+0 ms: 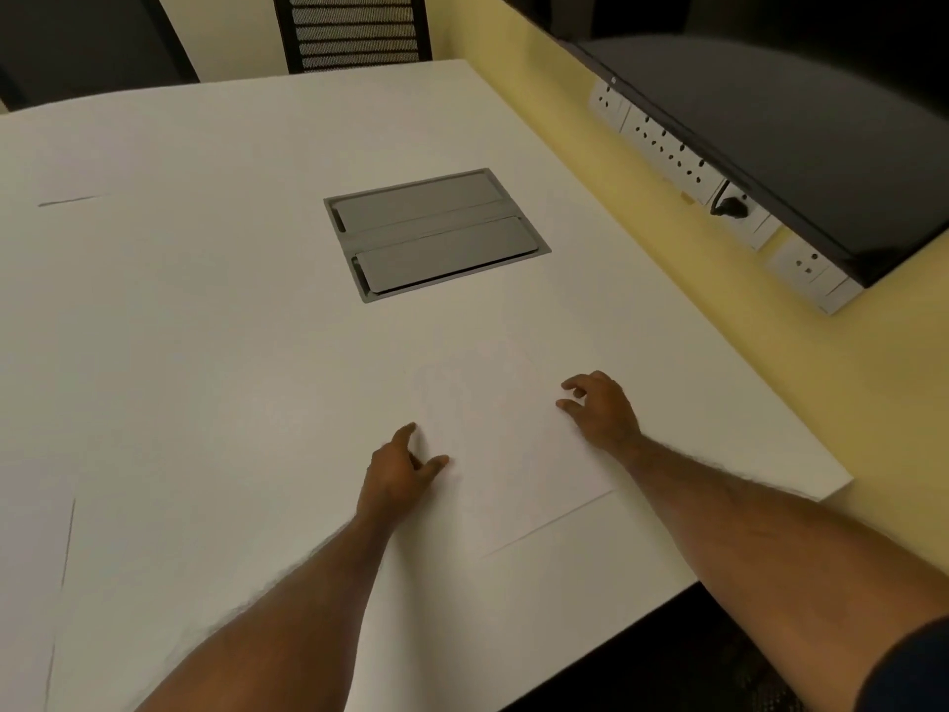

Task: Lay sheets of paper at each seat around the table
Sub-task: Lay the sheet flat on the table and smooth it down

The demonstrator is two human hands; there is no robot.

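A white sheet of paper (513, 454) lies flat on the white table (205, 326) near its front right corner, hard to tell from the tabletop except for its near edge. My left hand (405, 470) touches the sheet's left side with its fingertips, fingers relaxed. My right hand (601, 408) rests at the sheet's right side, fingers spread and slightly bent. Neither hand grips anything. A second sheet (31, 583) lies at the near left edge of the view. The faint edge of a third sheet (69, 199) shows at the far left.
A grey cable box with two closed lids (436, 233) is set into the table's middle. A black mesh chair (354, 30) stands at the far side. On the yellow wall to the right hang a dark screen (796, 136) and a row of white sockets (667, 146).
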